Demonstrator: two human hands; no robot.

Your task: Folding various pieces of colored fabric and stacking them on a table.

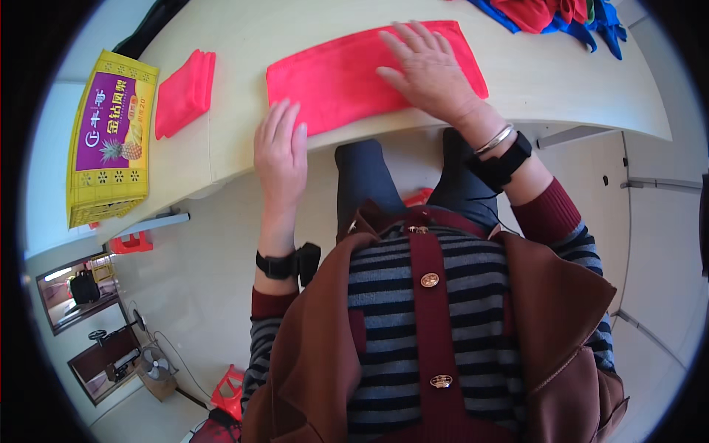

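Observation:
A pinkish-red cloth (332, 77), folded into a long flat strip, lies along the near edge of the pale table. My right hand (430, 74) rests on its right half, fingers spread and palm down. At the cloth's near left corner is my left hand (282, 151), its fingers stretched out and their tips at the cloth's edge. Neither hand grips anything. To the left sits a small stack of folded red cloths (186, 94), squared into a compact shape.
A yellow and purple carton (111, 140) with a pineapple picture stands at the table's left end. Loose blue, red and green cloths (550, 18) lie heaped at the far right. Red plastic stools (229, 390) and a fan (155, 363) are on the floor at left.

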